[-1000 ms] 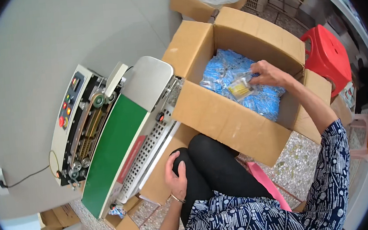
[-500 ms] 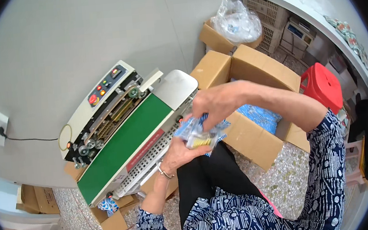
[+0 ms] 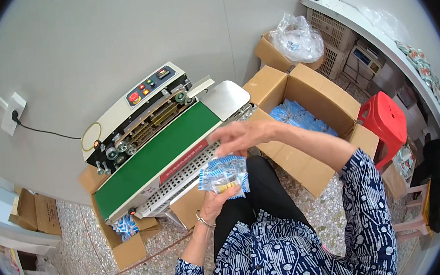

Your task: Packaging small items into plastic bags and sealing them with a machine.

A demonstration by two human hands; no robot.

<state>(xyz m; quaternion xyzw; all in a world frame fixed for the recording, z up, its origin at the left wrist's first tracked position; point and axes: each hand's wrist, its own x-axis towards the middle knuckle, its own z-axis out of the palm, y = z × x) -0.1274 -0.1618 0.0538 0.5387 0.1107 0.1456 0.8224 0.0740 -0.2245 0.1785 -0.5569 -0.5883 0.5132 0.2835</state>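
Over my lap, my left hand grips a small clear plastic bag with blue striped edges. Something yellow shows through the bag's lower part, too small to name. My right hand hovers just above the bag, its fingers apart and holding nothing. Beyond it stands a band sealing machine with a green conveyor belt and a bare metal end plate. To the right of my right hand, an open cardboard box holds many blue-and-clear bags.
A red plastic stool stands right of the box. Behind the box, a smaller carton holds a clear plastic sack, beside stacked crates. Below the belt's left end sits a carton with blue-white packets. A power cord runs to the wall.
My right hand has come off the bag, and its fingers have spread. My left hand still holds the bag, now lying flatter and lower. The view has shifted a little.
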